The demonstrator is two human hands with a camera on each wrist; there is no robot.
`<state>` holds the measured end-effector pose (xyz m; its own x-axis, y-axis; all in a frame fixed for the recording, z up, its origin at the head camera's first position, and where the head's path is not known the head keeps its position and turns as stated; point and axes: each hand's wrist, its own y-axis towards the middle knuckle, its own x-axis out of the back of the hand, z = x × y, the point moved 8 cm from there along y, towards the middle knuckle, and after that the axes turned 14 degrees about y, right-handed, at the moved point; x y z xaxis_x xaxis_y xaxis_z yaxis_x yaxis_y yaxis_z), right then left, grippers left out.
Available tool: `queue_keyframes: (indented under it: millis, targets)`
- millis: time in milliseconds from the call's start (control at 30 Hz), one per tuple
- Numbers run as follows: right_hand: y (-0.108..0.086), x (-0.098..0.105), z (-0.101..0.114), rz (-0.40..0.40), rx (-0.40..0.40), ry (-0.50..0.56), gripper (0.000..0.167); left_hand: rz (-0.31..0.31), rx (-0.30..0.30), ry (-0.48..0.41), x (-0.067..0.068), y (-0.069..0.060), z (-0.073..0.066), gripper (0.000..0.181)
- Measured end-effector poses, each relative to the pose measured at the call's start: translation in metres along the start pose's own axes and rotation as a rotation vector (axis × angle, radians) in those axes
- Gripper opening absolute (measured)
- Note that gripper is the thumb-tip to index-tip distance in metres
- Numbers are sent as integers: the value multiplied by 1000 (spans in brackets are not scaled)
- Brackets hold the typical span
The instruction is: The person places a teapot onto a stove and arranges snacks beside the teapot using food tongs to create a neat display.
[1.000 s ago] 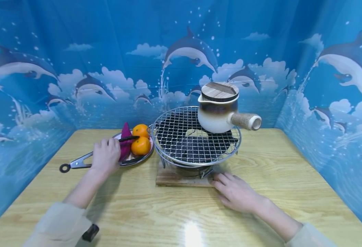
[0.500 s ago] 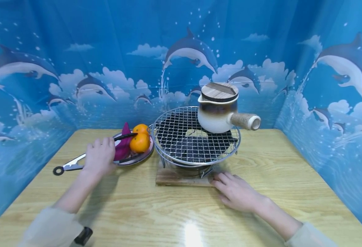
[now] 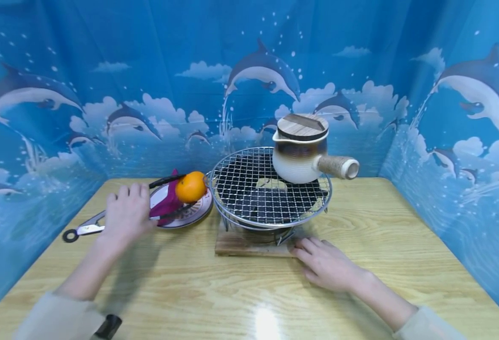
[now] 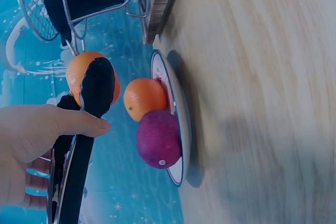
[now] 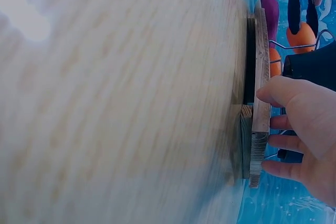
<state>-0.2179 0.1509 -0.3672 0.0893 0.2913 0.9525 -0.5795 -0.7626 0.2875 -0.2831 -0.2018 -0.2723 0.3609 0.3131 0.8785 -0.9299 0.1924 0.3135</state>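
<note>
In my left hand (image 3: 128, 212) are black-and-silver tongs (image 3: 89, 229), gripped by the handles. The tongs' black tips (image 4: 98, 87) hold an orange (image 4: 79, 74), raised over a white plate (image 4: 181, 167) with a dark rim. On that plate lie a second orange (image 4: 145, 99) and a purple fruit (image 4: 158, 139); from the head view the raised orange (image 3: 191, 187) hides the other. My right hand (image 3: 328, 264) rests its fingertips on the right end of a wooden board (image 3: 249, 249), thumb (image 5: 273, 92) against its edge.
A stove with a round wire grill (image 3: 253, 198) stands on the board, right of the plate. On the grill's back right sits a white-and-brown pot (image 3: 296, 160) with a wooden lid, its handle (image 3: 339, 166) pointing right. A dolphin curtain (image 3: 168, 71) surrounds the wooden table (image 3: 215, 302).
My left hand has moved left with the tongs, and one orange has come up off the plate between their tips. My right hand has stayed in place.
</note>
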Motion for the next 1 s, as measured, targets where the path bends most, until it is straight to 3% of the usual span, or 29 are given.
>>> queue_keyframes:
  millis: [400, 767, 1000]
  targets:
    - [-1, 2, 1, -17, 5, 10, 44, -18, 61, 6, 13, -2, 16, 97]
    - [-1, 1, 0, -11, -6, 20, 44, -3, 95, 14, 31, 2, 19, 100]
    - [-1, 1, -1, -15, 0, 15, 44, -28, 120, 19, 46, 6, 21, 100]
